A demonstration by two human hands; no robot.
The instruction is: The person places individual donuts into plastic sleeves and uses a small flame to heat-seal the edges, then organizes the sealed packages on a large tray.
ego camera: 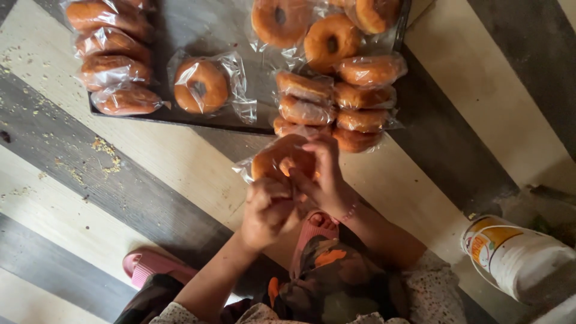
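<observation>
Head view, looking straight down: nearest are the person's knees in patterned cloth and two pink sandals (150, 267) on a floor mat (72, 180) of broad pale and dark stripes. Just beyond them the left hand (267, 211) is curled nearly closed, its fingers pinching the clear wrapping of a bagged doughnut (282, 159) from below. The right hand (324, 177), a pink bead bracelet (350, 211) at its wrist, is also bent close — thumb and fingertips gripping the same wrapper at the doughnut's right side. The doughnut hangs between both hands, above the mat and just in front of the near edge of a dark tray (204, 24). To the person's right a white plastic tub (516, 255) with an orange label lies tilted on the floor, well apart from the hands. On the mat to the left, yellowish crumbs (105, 156) are scattered. Farther off, the tray bears more bagged doughnuts: one lying flat alone (201, 86) near its middle, a row standing on edge at the left (114, 66), two rows on edge at the right (336, 102) just beyond the hands, and a few flat ones at the far side (330, 42).
</observation>
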